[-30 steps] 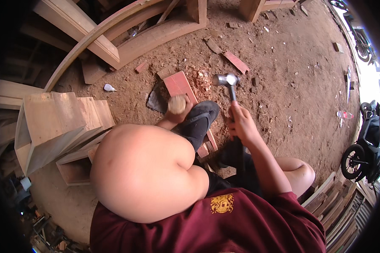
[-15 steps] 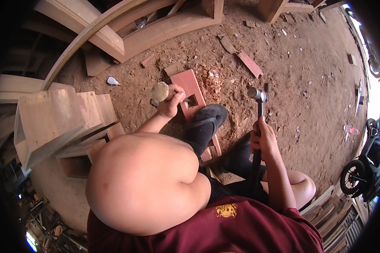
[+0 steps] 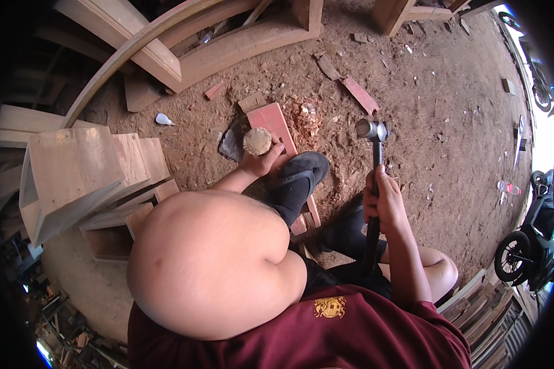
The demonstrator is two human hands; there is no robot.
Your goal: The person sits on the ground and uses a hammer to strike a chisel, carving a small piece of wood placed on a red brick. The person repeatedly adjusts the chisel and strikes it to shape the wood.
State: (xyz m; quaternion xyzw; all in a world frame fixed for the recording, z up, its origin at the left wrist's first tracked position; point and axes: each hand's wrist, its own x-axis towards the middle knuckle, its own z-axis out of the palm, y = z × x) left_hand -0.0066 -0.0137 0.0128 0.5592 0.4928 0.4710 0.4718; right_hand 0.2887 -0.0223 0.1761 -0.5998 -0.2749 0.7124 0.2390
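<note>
My left hand (image 3: 263, 162) is closed round a chisel (image 3: 256, 141), whose pale, battered wooden handle end faces up. The blade is hidden below my fingers, over the reddish wooden piece (image 3: 267, 115). A rectangular hole in that piece is mostly covered by my hand. My sandalled foot (image 3: 305, 170) rests on the wood beside it. To the right, my right hand (image 3: 385, 200) grips the dark handle of a hammer (image 3: 376, 131), its metal head raised apart from the chisel.
Wood chips (image 3: 308, 117) lie beside the piece, and a dark stone (image 3: 232, 139) on its left. A loose reddish offcut (image 3: 359, 94) is farther off. Wooden frames (image 3: 246, 52) stand at the back, plywood boxes (image 3: 74, 166) at left, a motorbike (image 3: 531, 234) at right. A small white bottle (image 3: 163, 119) lies on the dirt.
My left hand and the chisel have shifted right over the wood, and the handle end now covers more of the hand. The hammer has barely moved.
</note>
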